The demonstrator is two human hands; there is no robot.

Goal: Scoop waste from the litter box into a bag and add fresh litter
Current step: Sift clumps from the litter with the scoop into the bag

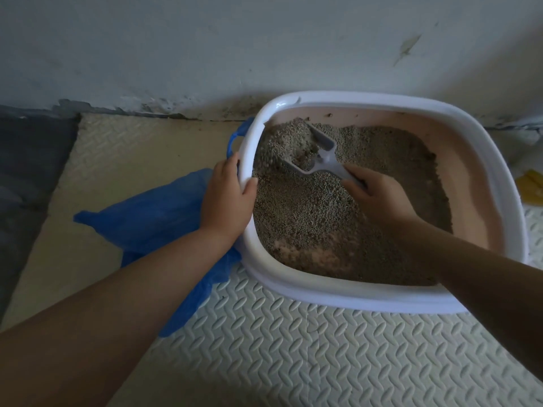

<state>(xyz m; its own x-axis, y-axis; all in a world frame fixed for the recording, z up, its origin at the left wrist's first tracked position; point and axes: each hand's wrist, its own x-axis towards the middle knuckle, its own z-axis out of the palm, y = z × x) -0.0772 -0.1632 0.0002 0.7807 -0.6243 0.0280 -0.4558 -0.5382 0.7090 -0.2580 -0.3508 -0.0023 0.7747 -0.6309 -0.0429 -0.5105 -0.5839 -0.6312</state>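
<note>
A white-rimmed litter box point(346, 292) with a pinkish inner wall stands on the floor mat, filled with grey-brown litter point(308, 218). My right hand point(379, 195) grips the handle of a grey scoop point(320, 155), whose blade is dug into the litter at the far left corner and carries a heap of it. My left hand point(227, 192) grips the box's left rim, thumb over the inner edge. A blue plastic bag point(152, 221) lies crumpled on the mat just left of the box, partly under my left forearm.
A pale wall point(205, 48) with a stained base runs right behind the box. Cream embossed foam mats point(293, 348) cover the floor. A dark grey mat point(26, 177) lies at far left. A yellow object point(531, 183) shows at the right edge.
</note>
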